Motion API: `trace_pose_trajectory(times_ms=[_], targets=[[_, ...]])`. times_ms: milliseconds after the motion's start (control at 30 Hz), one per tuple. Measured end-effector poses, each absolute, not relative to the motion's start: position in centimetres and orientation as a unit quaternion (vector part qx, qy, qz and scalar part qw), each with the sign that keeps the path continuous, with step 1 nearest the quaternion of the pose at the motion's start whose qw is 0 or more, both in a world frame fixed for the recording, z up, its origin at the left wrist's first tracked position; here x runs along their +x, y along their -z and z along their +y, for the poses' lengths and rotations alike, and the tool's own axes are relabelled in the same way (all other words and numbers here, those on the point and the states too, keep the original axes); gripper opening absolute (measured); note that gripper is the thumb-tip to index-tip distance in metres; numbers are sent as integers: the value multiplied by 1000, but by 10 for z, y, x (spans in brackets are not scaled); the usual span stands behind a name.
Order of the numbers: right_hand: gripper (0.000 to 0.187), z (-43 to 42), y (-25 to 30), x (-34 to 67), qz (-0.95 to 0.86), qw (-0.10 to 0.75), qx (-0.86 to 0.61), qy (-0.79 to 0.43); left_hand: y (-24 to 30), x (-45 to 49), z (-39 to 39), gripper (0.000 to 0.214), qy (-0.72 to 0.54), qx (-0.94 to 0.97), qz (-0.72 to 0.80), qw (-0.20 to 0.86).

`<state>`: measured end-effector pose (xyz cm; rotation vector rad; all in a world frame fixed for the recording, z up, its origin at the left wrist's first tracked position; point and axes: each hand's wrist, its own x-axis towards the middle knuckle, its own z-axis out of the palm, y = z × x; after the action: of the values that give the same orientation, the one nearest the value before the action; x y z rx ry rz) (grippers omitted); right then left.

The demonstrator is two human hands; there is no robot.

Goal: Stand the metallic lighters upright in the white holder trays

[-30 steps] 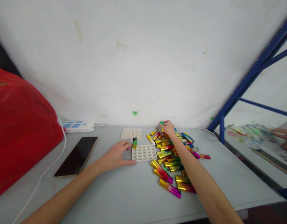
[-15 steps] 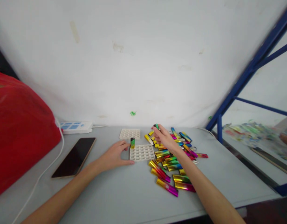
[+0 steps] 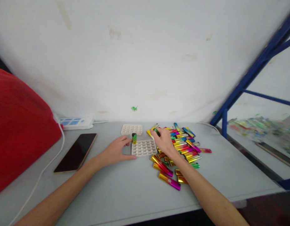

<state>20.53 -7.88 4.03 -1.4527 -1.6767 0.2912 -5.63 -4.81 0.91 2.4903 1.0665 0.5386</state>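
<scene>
My left hand point(image 3: 116, 151) lies on the grey table against the left edge of a white tray with round holes point(image 3: 145, 147), fingers spread flat. One green and yellow lighter point(image 3: 134, 138) stands upright in the tray's far left corner. My right hand point(image 3: 163, 142) hovers just right of the tray, fingers closed on a green lighter point(image 3: 156, 132). Under and to the right of that hand lies a pile of shiny multicoloured lighters point(image 3: 182, 147).
A second white tray point(image 3: 131, 129) lies behind the first. A dark phone point(image 3: 76, 152) lies to the left, beside a white power strip point(image 3: 75, 123) with its cable and a large red bag point(image 3: 20, 131). A blue metal frame point(image 3: 244, 88) stands at right.
My right hand picked a green lighter from the far side of the pile and carried it left toward the tray. My left hand stayed at the tray's edge.
</scene>
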Motion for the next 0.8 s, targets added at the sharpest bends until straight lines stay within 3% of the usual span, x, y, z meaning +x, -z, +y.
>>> trace_pose_trajectory(times_ms=[367, 533, 800], targets=[[42, -81, -35, 203, -701, 371, -603, -86, -11, -57, -49, 55, -202, 891, 367, 175], [25, -85, -37, 201, -761, 340, -544, -98, -11, -56, -49, 56, -202, 894, 360, 172], [33, -97, -49, 185, -839, 269, -470, -51, -8, -55, -49, 58, -206, 891, 366, 175]])
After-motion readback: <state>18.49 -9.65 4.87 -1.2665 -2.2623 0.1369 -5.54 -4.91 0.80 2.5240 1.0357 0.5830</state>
